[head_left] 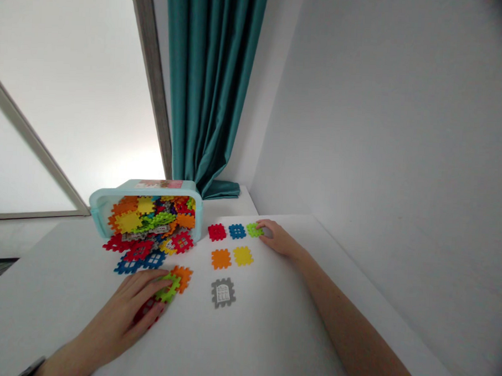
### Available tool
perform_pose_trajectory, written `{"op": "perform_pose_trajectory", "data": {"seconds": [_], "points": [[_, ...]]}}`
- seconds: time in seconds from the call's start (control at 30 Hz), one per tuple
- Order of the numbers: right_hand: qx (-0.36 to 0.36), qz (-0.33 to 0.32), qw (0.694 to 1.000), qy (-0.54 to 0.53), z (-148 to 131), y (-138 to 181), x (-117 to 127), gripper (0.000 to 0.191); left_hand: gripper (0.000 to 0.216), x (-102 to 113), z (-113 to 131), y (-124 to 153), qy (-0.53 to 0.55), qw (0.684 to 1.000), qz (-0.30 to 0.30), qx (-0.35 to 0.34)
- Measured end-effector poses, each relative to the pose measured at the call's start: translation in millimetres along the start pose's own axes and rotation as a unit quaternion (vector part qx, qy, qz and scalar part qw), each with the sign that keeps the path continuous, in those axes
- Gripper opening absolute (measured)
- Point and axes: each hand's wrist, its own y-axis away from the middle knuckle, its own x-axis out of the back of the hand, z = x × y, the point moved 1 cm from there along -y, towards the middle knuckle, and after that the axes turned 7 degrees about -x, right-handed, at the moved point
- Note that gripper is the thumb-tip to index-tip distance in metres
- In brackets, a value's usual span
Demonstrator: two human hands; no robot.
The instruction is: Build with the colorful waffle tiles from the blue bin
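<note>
My left hand (132,302) is closed around a light green interlocking tile (170,288). A red tile (144,310) shows beneath its fingers, and an orange tile (184,278) lies against the green one; whether the hand grips these too is hard to tell. Farther off to the right, my right hand (277,238) has its fingertips on another light green tile (253,229) at the end of the back row. Beside that tile are a blue tile (237,231) and a red tile (217,232). In front lie an orange tile (221,259), a yellow tile (243,256) and a grey tile (223,292) with a window pattern.
A pale turquoise bin (199,208) rests on its side at the back left, with many coloured tiles spilling from its mouth. Several red and blue tiles (142,251) lie before it on the white table (261,332). Behind hangs a teal curtain (209,86); a wall (386,133) stands right.
</note>
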Motion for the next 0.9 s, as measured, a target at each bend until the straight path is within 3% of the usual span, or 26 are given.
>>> {"op": "perform_pose_trajectory", "data": {"seconds": [0.47, 0.63, 0.77, 0.9], "points": [[0.005, 0.013, 1.0, 0.007, -4.9, 3.6, -0.5, 0.032, 0.032, -1.5, -4.1, 1.7, 0.002, 1.0, -0.013, -0.007], [0.012, 0.024, 0.999, 0.019, -11.6, 6.0, -1.9, 0.03, 0.035, -2.8, -11.9, 2.5, 0.003, 0.999, -0.021, -0.046], [0.013, 0.051, 0.998, 0.045, -25.1, 7.9, -5.4, 0.029, 0.034, -1.7, -12.0, 1.1, 0.013, 0.999, -0.024, -0.045], [0.035, 0.067, 0.993, 0.094, -55.8, 12.9, -15.0, 0.027, 0.032, -1.1, -8.9, -0.3, 0.019, 0.999, -0.034, -0.03]]}}
